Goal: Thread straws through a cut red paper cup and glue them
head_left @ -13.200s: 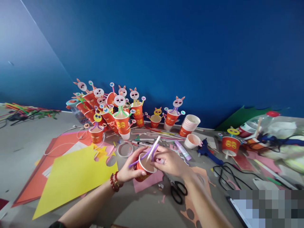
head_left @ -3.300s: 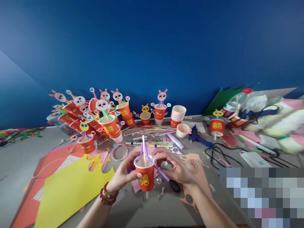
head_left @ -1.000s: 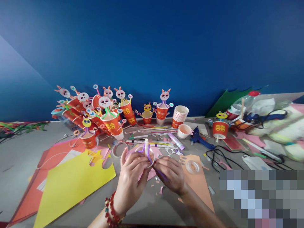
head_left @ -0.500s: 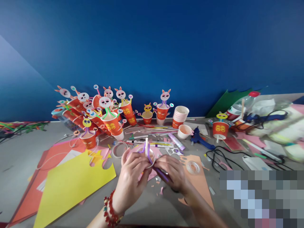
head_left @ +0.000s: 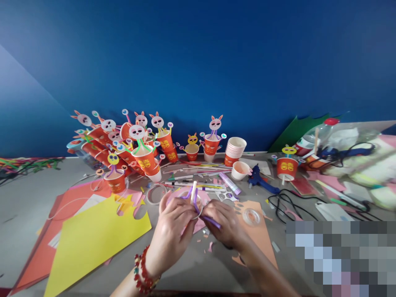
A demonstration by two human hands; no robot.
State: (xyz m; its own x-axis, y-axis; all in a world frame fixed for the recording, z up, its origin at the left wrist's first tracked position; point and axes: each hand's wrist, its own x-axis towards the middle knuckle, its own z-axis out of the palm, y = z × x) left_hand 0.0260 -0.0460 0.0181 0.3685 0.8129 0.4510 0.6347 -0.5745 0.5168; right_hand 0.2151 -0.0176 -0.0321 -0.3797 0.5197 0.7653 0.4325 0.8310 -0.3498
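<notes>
My left hand (head_left: 175,222), wearing red bead bracelets, is closed around a paper cup (head_left: 201,209) whose open mouth faces up. A white stick (head_left: 194,192) stands up out of the cup, with purple pipe cleaners (head_left: 196,196) bent beside it. At the cup's right rim, my right hand (head_left: 224,222) is closed on a purple pipe cleaner (head_left: 213,223), one end of which lies across its fingers. Most of the cup's body is hidden by my fingers. Pink paper (head_left: 199,227) lies beneath the hands.
Red cups with rabbit faces (head_left: 144,159) crowd the back left. Behind my hands are a cup stack (head_left: 236,147), a small cup (head_left: 240,170) and markers (head_left: 194,186). To the right are a blue glue gun (head_left: 261,181), black cable (head_left: 283,206) and tape roll (head_left: 251,217). Yellow paper (head_left: 99,243) lies left.
The pipe cleaner at my right hand has shifted up, from below the fingers to across them. The white stick leans slightly more to the right. My left hand stays around the cup.
</notes>
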